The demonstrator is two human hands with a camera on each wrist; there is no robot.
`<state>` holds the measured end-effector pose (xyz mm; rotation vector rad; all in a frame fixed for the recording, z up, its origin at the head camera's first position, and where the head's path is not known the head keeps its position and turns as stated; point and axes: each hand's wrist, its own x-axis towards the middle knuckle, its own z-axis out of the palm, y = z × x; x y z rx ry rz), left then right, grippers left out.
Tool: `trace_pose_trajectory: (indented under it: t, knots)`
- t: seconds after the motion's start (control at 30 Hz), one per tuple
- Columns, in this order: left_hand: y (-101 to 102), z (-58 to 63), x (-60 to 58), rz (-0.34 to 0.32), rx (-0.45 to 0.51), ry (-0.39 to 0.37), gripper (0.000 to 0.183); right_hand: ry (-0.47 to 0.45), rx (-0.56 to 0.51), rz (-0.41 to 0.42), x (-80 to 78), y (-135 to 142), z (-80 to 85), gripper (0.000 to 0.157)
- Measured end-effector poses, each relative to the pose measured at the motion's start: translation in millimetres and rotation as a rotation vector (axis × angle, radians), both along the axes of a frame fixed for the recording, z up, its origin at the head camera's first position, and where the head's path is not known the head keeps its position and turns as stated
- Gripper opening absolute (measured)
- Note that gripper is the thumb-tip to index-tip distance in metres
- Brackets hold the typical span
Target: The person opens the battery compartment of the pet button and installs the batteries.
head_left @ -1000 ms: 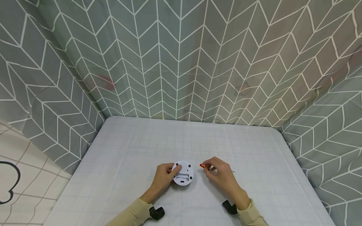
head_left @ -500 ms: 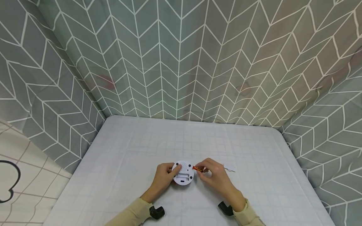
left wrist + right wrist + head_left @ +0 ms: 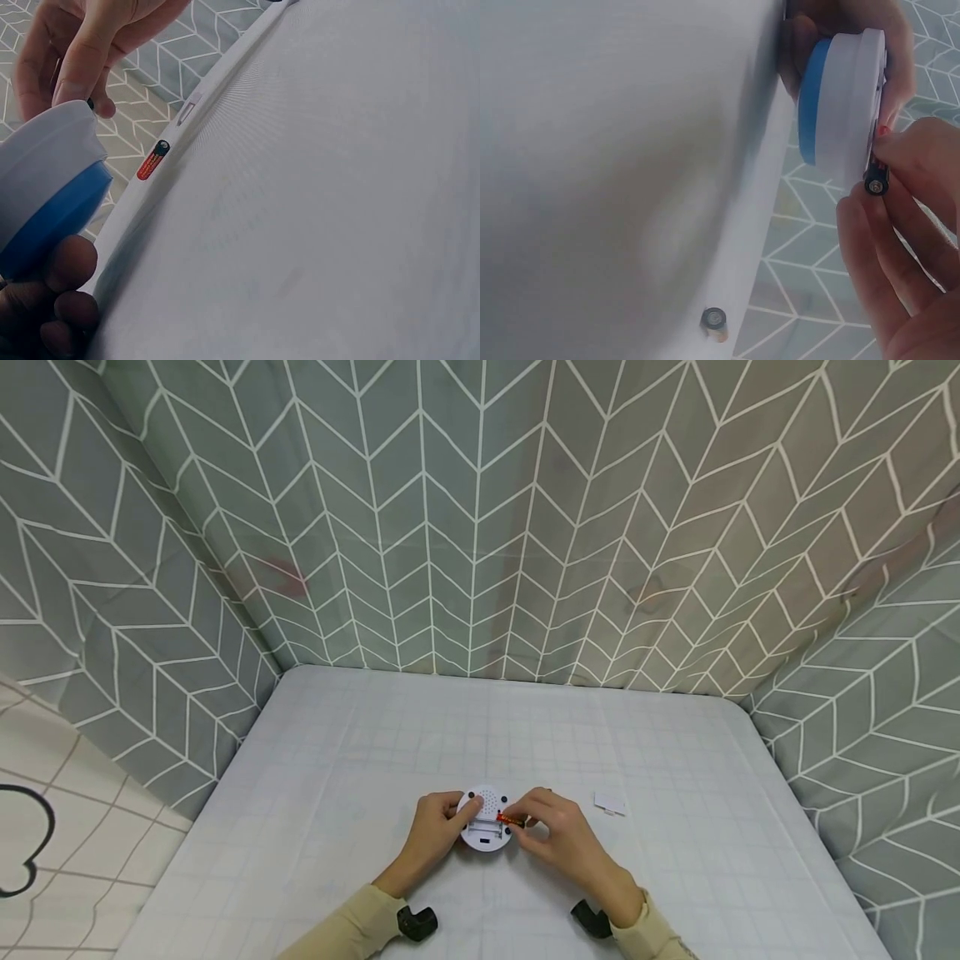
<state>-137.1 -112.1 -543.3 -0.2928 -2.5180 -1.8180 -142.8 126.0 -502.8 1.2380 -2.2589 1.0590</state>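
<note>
My left hand (image 3: 433, 828) grips a round white device (image 3: 487, 840) by its left side, thumb on top and other fingers beneath. Its underside faces up, showing a speaker grille and a battery compartment (image 3: 483, 829); the opposite face is blue in both wrist views. Between thumb and fingers, my right hand (image 3: 562, 835) pinches a red and black battery (image 3: 510, 819) at the right end of the compartment. The battery's dark end (image 3: 877, 182) points away from the device's middle. A second battery (image 3: 154, 160) lies on the table, hidden behind my right hand in the head view.
A small white battery cover (image 3: 609, 802) lies on the white-covered table (image 3: 360, 735), right of my right hand. Black cameras (image 3: 416, 924) sit on both wrists. Grey patterned curtains (image 3: 450, 527) stand along the table's back and sides.
My right hand has moved left with the battery, from beside the device to over its compartment. The white cover has come into full view. My left hand and the device have stayed put.
</note>
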Motion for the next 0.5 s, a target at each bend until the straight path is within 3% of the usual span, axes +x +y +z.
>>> trace_pose_trajectory:
  t: [0.5]
  knots:
    - [0.2, 1.2, -0.2, 0.010, -0.011, 0.016, 0.040, 0.031, 0.037, 0.021, 4.5, -9.2, 6.1, 0.026]
